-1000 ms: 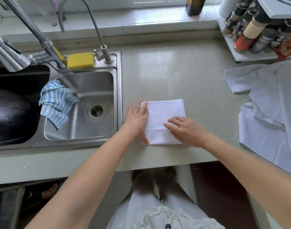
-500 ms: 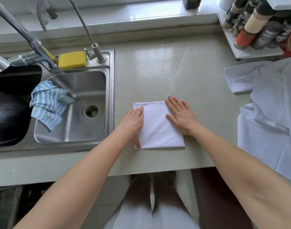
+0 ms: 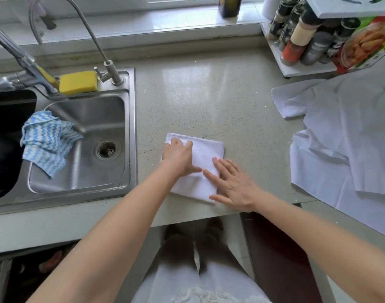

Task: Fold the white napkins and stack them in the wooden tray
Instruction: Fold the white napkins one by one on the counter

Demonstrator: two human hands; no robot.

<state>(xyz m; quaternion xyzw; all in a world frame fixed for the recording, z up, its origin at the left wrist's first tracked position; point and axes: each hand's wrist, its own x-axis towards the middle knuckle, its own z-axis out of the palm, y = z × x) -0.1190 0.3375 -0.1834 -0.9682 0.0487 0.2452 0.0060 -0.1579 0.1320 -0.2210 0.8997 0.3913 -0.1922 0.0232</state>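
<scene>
Pressing the folded white napkin [image 3: 205, 154] flat near the countertop's [image 3: 209, 95] front edge, we laid our left hand [image 3: 179, 157] on its left side, fingers curled at the far corner, and our right hand [image 3: 233, 185] spread flat on its near right corner. Firm, even strokes outward would sharpen the creases. No legible writing showed on the spice bottles [image 3: 301, 33]; no wooden tray was in view.

Open counter [image 3: 209, 95] is left at twelve o'clock from the napkin [image 3: 205, 153]. At nine o'clock the way is bounded by the sink [image 3: 132, 127], at three by loose cloths [image 3: 344, 138], at one by a bottle rack [image 3: 307, 68].
</scene>
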